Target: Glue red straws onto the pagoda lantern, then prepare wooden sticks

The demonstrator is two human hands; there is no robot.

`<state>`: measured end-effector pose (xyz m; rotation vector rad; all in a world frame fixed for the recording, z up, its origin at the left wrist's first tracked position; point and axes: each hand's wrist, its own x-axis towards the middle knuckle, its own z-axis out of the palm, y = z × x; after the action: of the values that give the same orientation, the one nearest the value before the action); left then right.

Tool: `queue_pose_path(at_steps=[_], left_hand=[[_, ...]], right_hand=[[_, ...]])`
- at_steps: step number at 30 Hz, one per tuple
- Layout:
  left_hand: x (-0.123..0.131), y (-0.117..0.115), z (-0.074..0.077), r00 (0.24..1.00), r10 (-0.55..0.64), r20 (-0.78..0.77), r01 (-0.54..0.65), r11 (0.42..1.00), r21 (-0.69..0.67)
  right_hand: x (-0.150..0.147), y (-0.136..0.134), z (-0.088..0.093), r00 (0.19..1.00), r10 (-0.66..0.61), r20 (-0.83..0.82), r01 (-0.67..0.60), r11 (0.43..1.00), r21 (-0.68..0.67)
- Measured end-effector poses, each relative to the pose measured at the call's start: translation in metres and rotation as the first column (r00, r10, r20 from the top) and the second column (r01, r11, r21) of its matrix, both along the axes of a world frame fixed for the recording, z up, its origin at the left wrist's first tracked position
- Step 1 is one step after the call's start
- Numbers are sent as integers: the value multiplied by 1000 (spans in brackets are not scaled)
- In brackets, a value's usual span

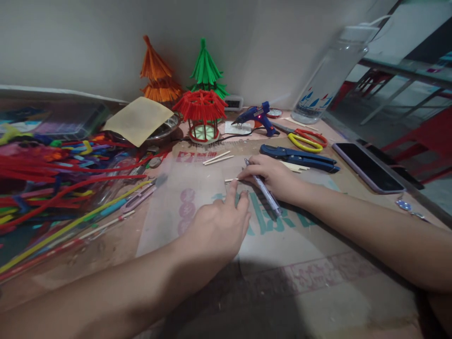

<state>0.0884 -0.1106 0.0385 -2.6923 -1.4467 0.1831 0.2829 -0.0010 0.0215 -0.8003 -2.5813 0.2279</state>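
Observation:
My right hand (271,176) holds a light purple pen (269,197), slanted across the fingers. Its fingertips rest by the right end of a short thin wooden stick (230,180). From the near side my left hand (221,219) reaches in, index finger stretched to the stick and the thumb apart. Just beyond lie two or three loose wooden sticks (217,158). Beside my right wrist are more sticks (297,167) and blue-handled cutters (300,158). Under both hands spreads a printed plastic sheet (169,202).
Coloured pipe cleaners (52,174) crowd the left. At the back stand a red-roofed model (201,113), orange (157,70) and green (205,63) pointed roofs, a glue gun (257,117) and a water bottle (323,75). Scissors (307,141) and a phone (367,167) lie right.

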Motion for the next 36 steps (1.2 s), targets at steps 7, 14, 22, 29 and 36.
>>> queue_pose_path(at_steps=[7,14,22,29,36], left_hand=[[1,1,1,1000,13,-14,-13,1000,-9],[-1,0,-1,1000,4,6,-4,999,34],[-1,-1,-1,1000,25,-3,-25,999,45],[0,0,1,1000,14,14,-15,999,28],[3,-1,8,997,58,-51,-58,998,2]], right_hand=[[0,-1,0,1000,-5,8,5,1000,-7],[0,0,-1,1000,-8,9,8,1000,-10],[0,0,1,1000,-7,20,7,1000,-15],[-1,-1,2,999,-17,28,18,1000,-25],[-1,0,2,999,-21,39,23,999,-39]])
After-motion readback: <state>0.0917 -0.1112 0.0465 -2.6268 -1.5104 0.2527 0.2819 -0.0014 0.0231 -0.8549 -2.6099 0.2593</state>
